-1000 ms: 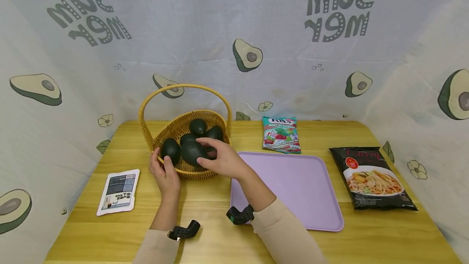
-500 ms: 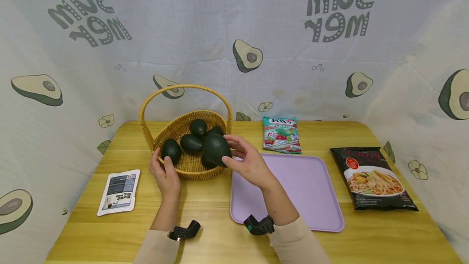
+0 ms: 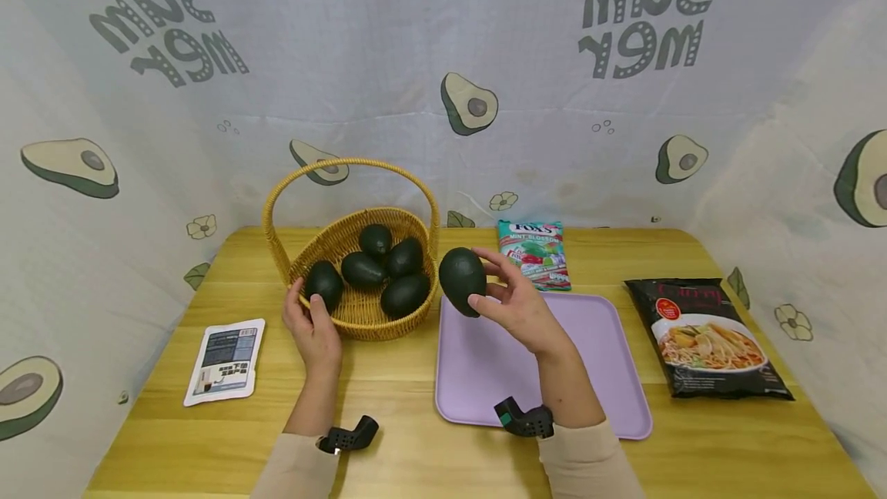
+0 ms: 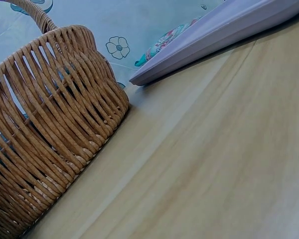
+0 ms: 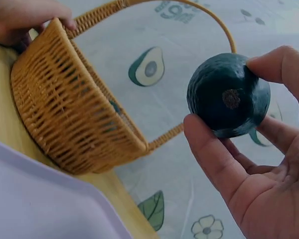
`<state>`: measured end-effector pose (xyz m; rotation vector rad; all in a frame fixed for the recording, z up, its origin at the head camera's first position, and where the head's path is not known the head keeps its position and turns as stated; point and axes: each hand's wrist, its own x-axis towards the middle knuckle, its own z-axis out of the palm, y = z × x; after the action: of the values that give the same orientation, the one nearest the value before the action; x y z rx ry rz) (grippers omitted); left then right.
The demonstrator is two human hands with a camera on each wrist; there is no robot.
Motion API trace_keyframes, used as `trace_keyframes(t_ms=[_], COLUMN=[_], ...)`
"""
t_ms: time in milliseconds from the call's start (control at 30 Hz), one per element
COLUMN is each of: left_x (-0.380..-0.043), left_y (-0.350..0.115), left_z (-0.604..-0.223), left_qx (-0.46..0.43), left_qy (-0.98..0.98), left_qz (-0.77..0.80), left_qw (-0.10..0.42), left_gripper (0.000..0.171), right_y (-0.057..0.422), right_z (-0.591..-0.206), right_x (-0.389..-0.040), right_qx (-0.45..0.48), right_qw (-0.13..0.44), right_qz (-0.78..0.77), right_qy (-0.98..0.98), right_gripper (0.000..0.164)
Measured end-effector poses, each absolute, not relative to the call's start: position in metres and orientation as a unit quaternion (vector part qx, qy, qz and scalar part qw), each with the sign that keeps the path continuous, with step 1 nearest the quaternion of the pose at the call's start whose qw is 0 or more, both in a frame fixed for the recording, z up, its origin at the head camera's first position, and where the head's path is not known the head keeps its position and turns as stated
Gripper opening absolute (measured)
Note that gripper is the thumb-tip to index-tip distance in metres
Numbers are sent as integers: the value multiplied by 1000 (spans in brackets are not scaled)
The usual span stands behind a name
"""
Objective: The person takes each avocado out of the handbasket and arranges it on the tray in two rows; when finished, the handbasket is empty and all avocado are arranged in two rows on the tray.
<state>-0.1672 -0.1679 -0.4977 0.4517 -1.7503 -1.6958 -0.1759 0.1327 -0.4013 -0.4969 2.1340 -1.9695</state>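
Between the thumb and fingers of the right hand [image 3: 516, 303], one dark green avocado [image 3: 462, 281], pinched aloft; under the fingers of the left hand [image 3: 315, 335], which clasp its near-left rim, one yellow wicker basket [image 3: 370, 328] holding five more avocados [image 3: 363, 270] beside and beyond those fingers. Below the right fingers, one lilac tray [image 3: 492, 376] on the wooden table [image 3: 395, 399]; left of the left fingers, one white printed packet [image 3: 224, 362]; past the right fingers, one Fox's mint candy bag [image 3: 532, 249]. Well to the right of all fingers, one black noodle packet [image 3: 707, 337]; farthest beyond them, one pale cloth [image 3: 388, 37] printed with avocado halves.
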Motion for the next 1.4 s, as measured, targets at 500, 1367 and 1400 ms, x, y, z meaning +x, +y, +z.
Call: trace_keyframes(t_ms=[500, 1367, 1400], left_x=[-167, -168, -168], left_y=[-168, -169, -169], left_z=[-497, -500, -500], left_qx=[169, 180, 181], left_qy=[-668, -673, -673], left_qz=[-648, -638, -638], left_qw=[323, 328, 327], left_gripper=[45, 44, 44], right_y=[136, 103, 102], right_z=[-440, -463, -463], right_x=[-194, -194, -194], right_qx=[-33, -17, -18], right_qw=[60, 50, 52], right_qz=[-578, -478, -475], right_qy=[813, 877, 878], right_gripper=[72, 72, 72])
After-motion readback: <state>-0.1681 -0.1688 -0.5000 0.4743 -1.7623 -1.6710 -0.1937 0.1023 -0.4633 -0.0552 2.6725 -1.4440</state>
